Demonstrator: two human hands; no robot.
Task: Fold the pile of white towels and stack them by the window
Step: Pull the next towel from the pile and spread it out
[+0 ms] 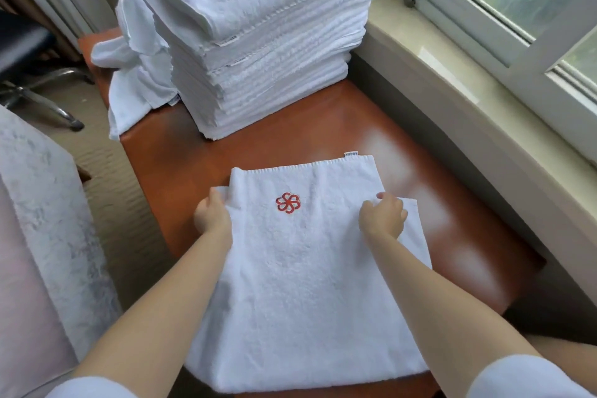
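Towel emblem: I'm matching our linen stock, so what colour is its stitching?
Red, a looped flower shape on the white towel, clearest in the head view at the emblem.

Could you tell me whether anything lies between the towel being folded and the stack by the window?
Nothing visible does. Both the left hand and right hand grip the towel, and only bare bench top separates it from the stack.

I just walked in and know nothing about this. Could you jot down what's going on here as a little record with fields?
Activity: folding a white towel with a red flower emblem
Left hand: grips the towel's left edge
Right hand: grips the towel's right edge
Surface: reddish-brown bench
Finished pile: tall stack of folded towels at the far end, beside the window
Unfolded: loose towels left of the stack
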